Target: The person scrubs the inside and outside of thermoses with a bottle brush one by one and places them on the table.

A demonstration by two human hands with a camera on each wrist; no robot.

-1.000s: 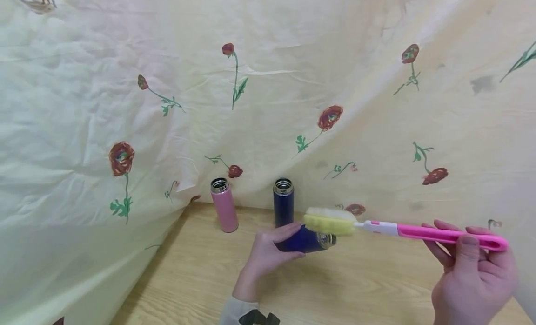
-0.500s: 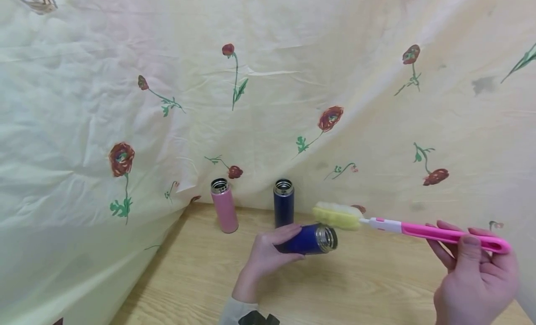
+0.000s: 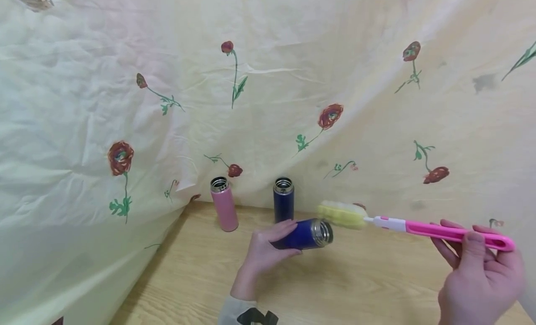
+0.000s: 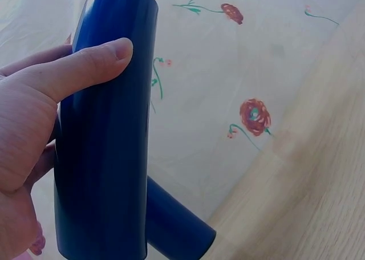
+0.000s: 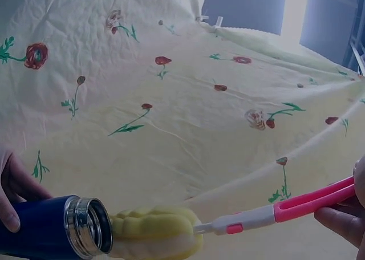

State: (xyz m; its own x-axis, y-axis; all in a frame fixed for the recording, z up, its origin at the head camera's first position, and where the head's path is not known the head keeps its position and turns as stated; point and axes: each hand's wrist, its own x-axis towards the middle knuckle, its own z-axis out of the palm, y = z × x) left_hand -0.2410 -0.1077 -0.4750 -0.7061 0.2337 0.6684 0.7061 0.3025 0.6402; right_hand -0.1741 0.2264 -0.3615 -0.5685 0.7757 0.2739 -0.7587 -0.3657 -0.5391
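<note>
My left hand [image 3: 268, 246] grips a dark blue bottle [image 3: 302, 235] round its body, above the table. The bottle lies almost level, its lidless steel mouth [image 5: 94, 227] facing right. In the left wrist view the thumb presses along the blue body [image 4: 105, 140]. On the right, my right hand [image 3: 481, 269] holds a bottle brush by its pink handle [image 3: 439, 230], between thumb and fingers. Its yellow and white sponge head [image 3: 343, 215] points left, near the bottle's mouth and a little above it in the head view. Whether sponge and rim touch, I cannot tell.
A pink bottle [image 3: 224, 207] and another dark blue bottle [image 3: 284, 201] stand upright without lids at the back of the wooden table [image 3: 356, 278]. Behind them hangs a flowered cream cloth [image 3: 259, 129], which also runs down the left side.
The bottle in my left hand has turned so its mouth shows more, and it has risen slightly. My right hand has drawn the brush a little to the right.
</note>
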